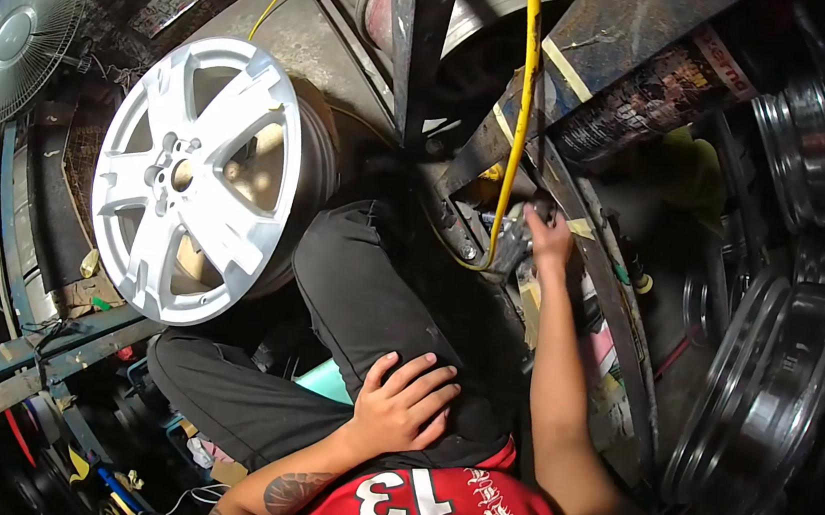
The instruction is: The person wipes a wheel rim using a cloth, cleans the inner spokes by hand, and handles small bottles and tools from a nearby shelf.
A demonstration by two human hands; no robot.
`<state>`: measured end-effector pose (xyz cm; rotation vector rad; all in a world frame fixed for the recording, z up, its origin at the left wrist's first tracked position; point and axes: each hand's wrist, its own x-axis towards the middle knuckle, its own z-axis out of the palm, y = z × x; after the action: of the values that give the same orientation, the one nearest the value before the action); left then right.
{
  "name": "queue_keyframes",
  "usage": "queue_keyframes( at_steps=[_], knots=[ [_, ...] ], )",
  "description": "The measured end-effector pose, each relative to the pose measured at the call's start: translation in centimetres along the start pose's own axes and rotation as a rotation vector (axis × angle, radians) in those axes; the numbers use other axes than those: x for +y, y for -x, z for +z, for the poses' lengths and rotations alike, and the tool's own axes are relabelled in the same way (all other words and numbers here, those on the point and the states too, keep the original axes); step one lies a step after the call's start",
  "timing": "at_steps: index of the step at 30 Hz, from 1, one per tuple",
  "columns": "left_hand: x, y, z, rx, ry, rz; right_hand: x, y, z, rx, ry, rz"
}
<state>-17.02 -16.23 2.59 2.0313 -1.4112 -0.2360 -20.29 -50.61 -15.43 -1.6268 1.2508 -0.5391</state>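
Left hand (404,404) rests open and flat on the thigh as a brace, while farther out the right hand (548,234) reaches to the metal tool (508,239) by the yellow hose (519,118), grip unclear; white wheel (197,180) leans upright beyond the knee.

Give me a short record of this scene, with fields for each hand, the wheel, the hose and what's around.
left hand: left hand rests flat on the thigh of the dark trousers, fingers spread, holding nothing
right hand: right hand reaches forward to a metal tool by the frame; the grip is hard to make out
wheel: white alloy wheel stands on edge, left of the knee
hose: yellow hose hangs down to the tool
surroundings: chrome rims stacked at right, fan at upper left
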Motion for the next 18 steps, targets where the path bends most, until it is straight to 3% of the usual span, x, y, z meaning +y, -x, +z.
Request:
queue_keyframes(
  at_steps=[6,7,10,14,18],
  knots=[
    [-0.1,0.3,0.0,-0.001,0.007,-0.021,5.8,-8.0,2.7,-0.136,0.301,-0.256],
    [-0.1,0.3,0.1,0.000,0.008,-0.024,5.7,-8.1,2.9,-0.139,0.304,-0.256],
    [-0.1,0.2,0.1,0.006,0.009,-0.018,5.5,-7.8,4.4,-0.184,0.731,-0.068],
    [-0.2,0.2,0.1,0.003,0.000,-0.010,-1.9,-5.1,5.1,-0.244,0.851,-0.162],
    [-0.1,0.1,0.1,-0.017,0.000,-0.002,5.0,-6.8,8.8,-0.157,0.771,-0.129]
  ],
)
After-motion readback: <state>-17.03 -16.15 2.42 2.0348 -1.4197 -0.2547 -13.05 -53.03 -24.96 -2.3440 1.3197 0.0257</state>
